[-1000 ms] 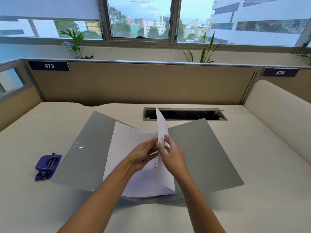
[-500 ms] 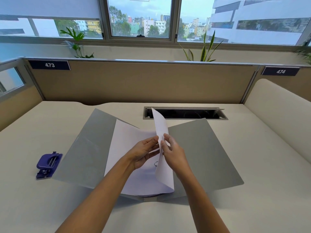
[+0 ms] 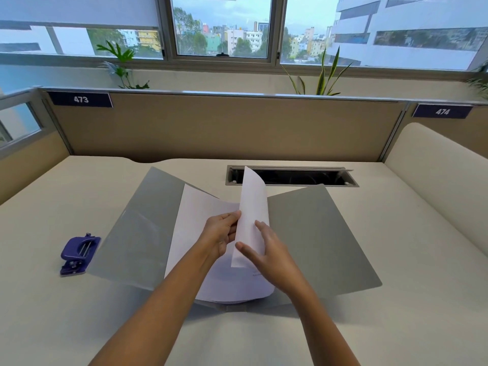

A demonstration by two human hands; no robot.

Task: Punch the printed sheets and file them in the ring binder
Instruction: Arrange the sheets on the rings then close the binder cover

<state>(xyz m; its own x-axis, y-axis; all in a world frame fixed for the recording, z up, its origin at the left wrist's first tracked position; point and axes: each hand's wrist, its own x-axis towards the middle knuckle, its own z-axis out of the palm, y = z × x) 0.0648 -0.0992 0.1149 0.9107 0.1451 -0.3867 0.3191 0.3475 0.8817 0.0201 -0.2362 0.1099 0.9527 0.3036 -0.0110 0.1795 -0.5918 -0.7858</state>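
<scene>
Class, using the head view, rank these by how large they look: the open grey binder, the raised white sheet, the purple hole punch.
1. grey binder
2. raised white sheet, seen partly edge-on
3. purple hole punch

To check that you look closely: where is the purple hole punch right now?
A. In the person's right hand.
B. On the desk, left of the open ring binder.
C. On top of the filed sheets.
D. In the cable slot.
B: the purple hole punch lies on the desk beside the open ring binder, while the left hand and right hand are at the raised sheet.
</scene>
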